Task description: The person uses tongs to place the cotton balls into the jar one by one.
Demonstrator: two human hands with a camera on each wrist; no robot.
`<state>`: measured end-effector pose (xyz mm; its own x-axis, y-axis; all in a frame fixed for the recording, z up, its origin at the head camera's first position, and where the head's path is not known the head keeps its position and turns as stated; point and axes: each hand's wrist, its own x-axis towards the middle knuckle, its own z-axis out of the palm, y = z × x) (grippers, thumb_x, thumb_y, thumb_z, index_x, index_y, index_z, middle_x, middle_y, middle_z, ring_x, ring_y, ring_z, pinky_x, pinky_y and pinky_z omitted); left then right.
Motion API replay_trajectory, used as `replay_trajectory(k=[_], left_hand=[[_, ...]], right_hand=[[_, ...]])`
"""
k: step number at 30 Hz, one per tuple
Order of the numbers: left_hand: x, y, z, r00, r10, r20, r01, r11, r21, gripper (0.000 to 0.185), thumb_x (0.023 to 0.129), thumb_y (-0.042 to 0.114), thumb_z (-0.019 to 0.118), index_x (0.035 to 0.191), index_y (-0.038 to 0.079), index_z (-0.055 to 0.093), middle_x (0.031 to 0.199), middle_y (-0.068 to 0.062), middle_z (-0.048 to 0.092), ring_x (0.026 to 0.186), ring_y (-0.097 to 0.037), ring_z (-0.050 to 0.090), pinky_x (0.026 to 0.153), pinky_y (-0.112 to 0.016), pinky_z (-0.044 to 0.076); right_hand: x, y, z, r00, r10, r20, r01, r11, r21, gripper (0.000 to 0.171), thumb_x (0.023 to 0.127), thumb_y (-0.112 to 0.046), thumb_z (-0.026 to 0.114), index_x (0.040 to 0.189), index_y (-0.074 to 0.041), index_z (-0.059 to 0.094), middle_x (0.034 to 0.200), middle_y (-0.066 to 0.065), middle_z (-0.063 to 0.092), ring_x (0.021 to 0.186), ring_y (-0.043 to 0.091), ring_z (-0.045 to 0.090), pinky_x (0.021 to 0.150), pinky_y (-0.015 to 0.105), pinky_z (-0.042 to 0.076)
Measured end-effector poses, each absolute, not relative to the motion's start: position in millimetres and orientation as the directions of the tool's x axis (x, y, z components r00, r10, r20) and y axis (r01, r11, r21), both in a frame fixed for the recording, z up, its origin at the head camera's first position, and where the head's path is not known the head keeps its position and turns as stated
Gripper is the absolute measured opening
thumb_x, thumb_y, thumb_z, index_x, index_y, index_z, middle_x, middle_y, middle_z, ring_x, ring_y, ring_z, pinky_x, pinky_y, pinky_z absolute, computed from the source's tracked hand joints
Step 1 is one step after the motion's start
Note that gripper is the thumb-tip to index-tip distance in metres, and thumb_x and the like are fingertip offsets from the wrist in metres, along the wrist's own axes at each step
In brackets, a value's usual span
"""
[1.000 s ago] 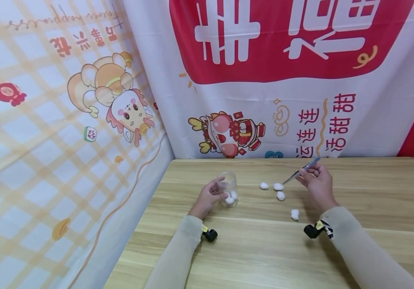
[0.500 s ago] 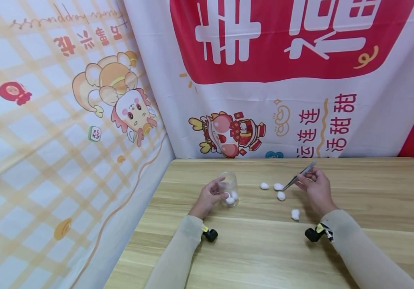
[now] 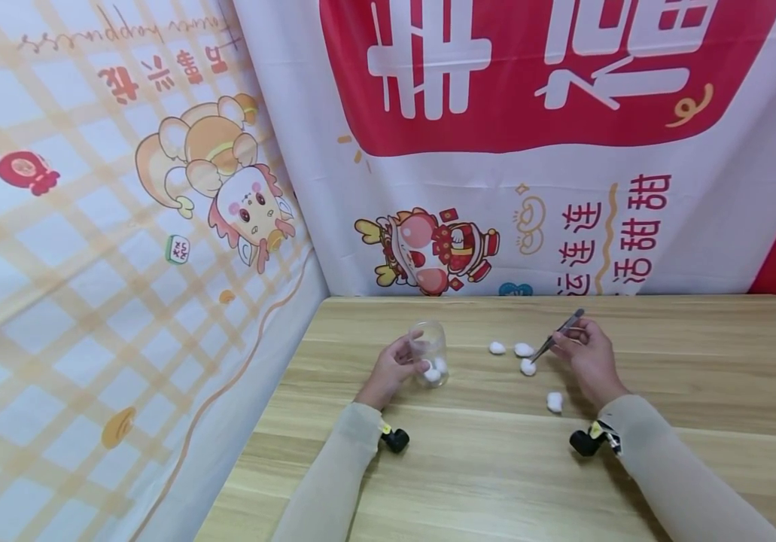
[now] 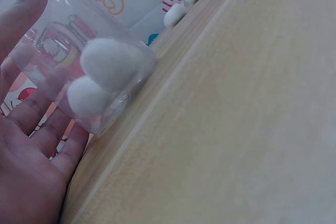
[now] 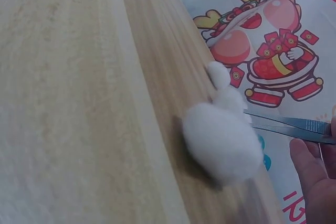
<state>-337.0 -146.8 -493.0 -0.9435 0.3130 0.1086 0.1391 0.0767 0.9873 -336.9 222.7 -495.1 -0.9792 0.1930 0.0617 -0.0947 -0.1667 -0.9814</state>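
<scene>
"What might have gone wrong?"

"Squeezed off-centre, my tweezers (image 3: 548, 345) could have flicked the cotton ball (image 3: 528, 368) into its neighbour (image 3: 524, 350)."

"And where was it?"

"On the tabletop (image 3: 469, 467), by the tweezers' tips, just left of my right fingers (image 5: 305, 163), which pinched the tweezers; my left fingers (image 4: 75, 148) held the clear cup (image 3: 435, 342)."

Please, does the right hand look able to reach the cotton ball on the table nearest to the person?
Probably yes: that cotton ball lies apart from the others, close to the right hand, and nothing visible blocks the way, though its tweezers point at another ball.
</scene>
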Motion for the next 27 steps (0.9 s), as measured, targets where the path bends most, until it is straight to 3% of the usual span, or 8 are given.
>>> replay_trajectory(k=[6, 12, 19, 24, 27], left_hand=[[-336.9, -146.1, -491.8, -0.945, 0.311, 0.105, 0.136, 0.079, 0.988, 0.067, 0.086, 0.005, 0.074, 0.146, 0.008, 0.044, 0.139, -0.013, 0.052, 0.125, -0.029, 0.050, 0.103, -0.037, 0.041], [-344.1, -147.7, -501.8, -0.945, 0.309, 0.110, 0.142, 0.085, 0.986, 0.068, 0.086, 0.007, 0.075, 0.146, 0.009, 0.043, 0.139, -0.012, 0.053, 0.125, -0.028, 0.050, 0.103, -0.037, 0.041], [-352.1, -146.1, -517.6, -0.955, 0.269, 0.125, 0.157, 0.101, 0.982, 0.068, 0.084, 0.013, 0.077, 0.145, 0.016, 0.047, 0.137, -0.008, 0.055, 0.123, -0.025, 0.052, 0.103, -0.037, 0.042], [-352.4, -144.9, -518.7, -0.953, 0.264, 0.146, 0.175, 0.092, 0.980, 0.068, 0.084, 0.014, 0.077, 0.145, 0.015, 0.047, 0.136, -0.008, 0.056, 0.122, -0.025, 0.053, 0.102, -0.037, 0.043], [-353.4, -145.3, -519.1, -0.951, 0.272, 0.146, 0.170, 0.066, 0.983, 0.068, 0.084, 0.011, 0.077, 0.144, 0.015, 0.048, 0.135, -0.009, 0.056, 0.122, -0.025, 0.053, 0.102, -0.035, 0.043]], right_hand=[[-336.1, 219.6, -495.7, -0.984, 0.163, 0.069, -0.087, -0.106, -0.991, 0.026, 0.094, -0.003, 0.063, 0.113, -0.014, 0.050, 0.111, 0.011, 0.055, 0.093, 0.011, 0.062, 0.085, 0.028, 0.053], [-337.0, 217.9, -498.9, -0.985, 0.152, 0.076, -0.094, -0.115, -0.989, 0.026, 0.093, 0.001, 0.062, 0.115, -0.003, 0.047, 0.105, 0.010, 0.057, 0.091, 0.013, 0.063, 0.084, 0.031, 0.054], [-338.9, 220.1, -503.4, -0.981, 0.178, 0.081, -0.099, -0.096, -0.990, 0.021, 0.094, 0.004, 0.059, 0.110, -0.006, 0.047, 0.103, 0.010, 0.055, 0.088, 0.012, 0.063, 0.081, 0.029, 0.055], [-339.9, 221.3, -503.8, -0.978, 0.194, 0.073, -0.096, -0.111, -0.989, 0.027, 0.095, 0.003, 0.058, 0.116, 0.006, 0.043, 0.102, 0.012, 0.053, 0.088, 0.012, 0.063, 0.081, 0.030, 0.055], [-339.4, 222.0, -501.6, -0.977, 0.205, 0.056, -0.077, -0.094, -0.993, 0.025, 0.096, 0.002, 0.057, 0.116, 0.004, 0.043, 0.103, 0.010, 0.051, 0.090, 0.011, 0.062, 0.082, 0.029, 0.055]])
